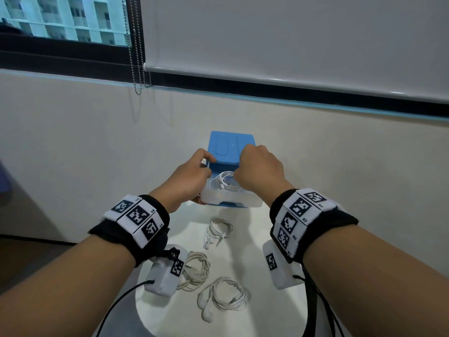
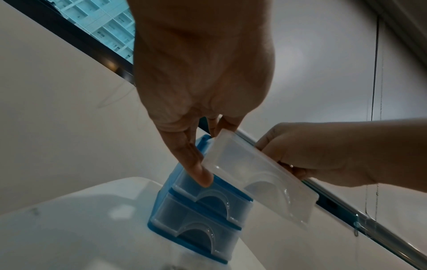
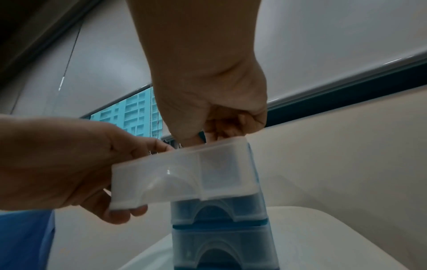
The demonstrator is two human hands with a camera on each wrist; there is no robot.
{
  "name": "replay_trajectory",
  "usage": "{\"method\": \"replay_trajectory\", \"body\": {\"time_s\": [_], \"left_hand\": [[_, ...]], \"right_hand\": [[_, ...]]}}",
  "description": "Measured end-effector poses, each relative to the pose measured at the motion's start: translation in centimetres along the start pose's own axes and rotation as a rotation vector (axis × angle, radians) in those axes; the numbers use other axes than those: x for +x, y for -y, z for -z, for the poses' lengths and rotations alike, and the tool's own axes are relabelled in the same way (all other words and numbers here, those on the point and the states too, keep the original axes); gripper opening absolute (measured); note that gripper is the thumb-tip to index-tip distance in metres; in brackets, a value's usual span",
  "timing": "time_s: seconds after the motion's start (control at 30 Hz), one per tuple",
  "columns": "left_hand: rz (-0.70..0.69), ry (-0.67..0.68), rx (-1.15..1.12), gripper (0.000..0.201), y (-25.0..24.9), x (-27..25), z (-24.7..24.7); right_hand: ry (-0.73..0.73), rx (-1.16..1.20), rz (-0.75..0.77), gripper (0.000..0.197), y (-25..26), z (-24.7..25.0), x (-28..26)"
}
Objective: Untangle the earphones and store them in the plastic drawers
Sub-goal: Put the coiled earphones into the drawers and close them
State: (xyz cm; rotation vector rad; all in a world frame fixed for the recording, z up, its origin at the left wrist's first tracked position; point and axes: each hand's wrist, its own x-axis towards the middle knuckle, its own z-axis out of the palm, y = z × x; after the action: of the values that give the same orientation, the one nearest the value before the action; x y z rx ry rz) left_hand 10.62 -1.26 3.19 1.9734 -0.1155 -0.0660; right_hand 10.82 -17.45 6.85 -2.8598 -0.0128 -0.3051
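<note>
Three earphone bundles (image 1: 220, 232) lay on the bench (image 1: 245, 222), nearer than the blue drawer box (image 1: 230, 147). The left hand (image 1: 192, 177) held its pulled-out top drawer (image 1: 230, 199). The right hand (image 1: 260, 170) pinched the earphones (image 1: 224, 181) inside. Tuck every cord in first, then push slowly.

This looks like a room in a flat or a small office several floors up. The landmark is the window (image 1: 63, 18): through it a many-storeyed block of flats (image 1: 97, 15) shows at about the same level. To the right of the window a white roller blind (image 1: 291, 40) is drawn down, its bead chain (image 1: 137, 57) hanging just beside the window's dark frame. Below the window runs a plain cream wall (image 1: 73, 132). In front of that wall, below the window, stands a small round white table (image 1: 255, 263).
</note>
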Motion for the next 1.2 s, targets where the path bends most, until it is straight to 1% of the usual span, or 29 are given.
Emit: {"method": "replay_trajectory", "body": {"time_s": [0.07, 0.17, 0.2, 0.3, 0.37, 0.43, 0.5, 0.53, 0.6, 0.63, 0.7, 0.73, 0.77, 0.83, 1.07, 1.2], "left_hand": [[-0.003, -0.004, 0.002, 0.034, 0.0, -0.1, 0.0], [-0.010, -0.004, 0.014, 0.035, 0.2, -0.2, -0.1], [-0.012, -0.003, 0.013, 0.037, 0.2, -0.2, -0.1], [-0.009, 0.002, 0.016, 0.054, 0.1, -0.3, -0.2], [0.002, 0.002, 0.035, 0.058, 0.0, -0.3, -0.3], [0.010, -0.014, 0.041, 0.057, 0.0, -0.3, -0.3], [0.012, -0.031, 0.035, 0.057, 0.0, -0.3, -0.4], [0.011, -0.038, 0.034, 0.057, 0.0, -0.3, -0.5], [-0.002, -0.053, 0.044, 0.057, 0.0, -0.2, -0.5], [-0.014, -0.061, 0.051, 0.056, 0.0, -0.2, -0.5], [-0.042, -0.080, 0.080, 0.054, -0.1, -0.1, -0.5], [-0.050, -0.092, 0.097, 0.053, -0.1, 0.0, -0.4], [-0.054, -0.104, 0.108, 0.052, -0.2, 0.1, -0.4], [-0.053, -0.119, 0.120, 0.050, -0.2, 0.2, -0.4], [-0.061, -0.112, 0.176, 0.051, -0.3, 0.0, -0.2], [-0.069, -0.109, 0.200, 0.052, -0.1, 0.0, -0.2]], "right_hand": [[-0.029, -0.099, 0.042, 0.023, -0.1, -0.3, 0.0], [-0.029, -0.180, 0.060, 0.023, -0.4, -0.7, 0.1], [-0.028, -0.204, 0.069, 0.022, -0.5, -0.8, 0.1], [-0.042, -0.245, 0.100, 0.018, -0.6, -0.2, 0.1], [-0.032, -0.238, 0.096, 0.020, -0.7, 0.6, 0.1], [-0.042, -0.211, 0.099, 0.018, -1.2, 1.2, 0.4], [-0.054, -0.092, 0.152, 0.009, -2.2, 1.5, 0.5], [-0.045, 0.003, 0.195, 0.010, -2.7, 1.6, 0.4], [0.026, 0.145, 0.304, 0.018, -3.6, 1.9, -0.5], [0.079, 0.139, 0.363, 0.023, -3.8, 2.0, -1.0], [0.140, 0.043, 0.421, 0.046, -4.3, 1.8, -1.7], [0.127, 0.024, 0.421, 0.056, -4.5, 1.5, -1.7], [0.103, 0.027, 0.413, 0.061, -4.6, 1.3, -1.6], [0.069, 0.056, 0.398, 0.064, -4.6, 1.1, -1.1], [0.087, 0.058, 0.322, 0.064, -4.2, -0.3, 1.9], [0.064, 0.147, 0.280, 0.055, -4.6, -0.9, 2.7]]}}
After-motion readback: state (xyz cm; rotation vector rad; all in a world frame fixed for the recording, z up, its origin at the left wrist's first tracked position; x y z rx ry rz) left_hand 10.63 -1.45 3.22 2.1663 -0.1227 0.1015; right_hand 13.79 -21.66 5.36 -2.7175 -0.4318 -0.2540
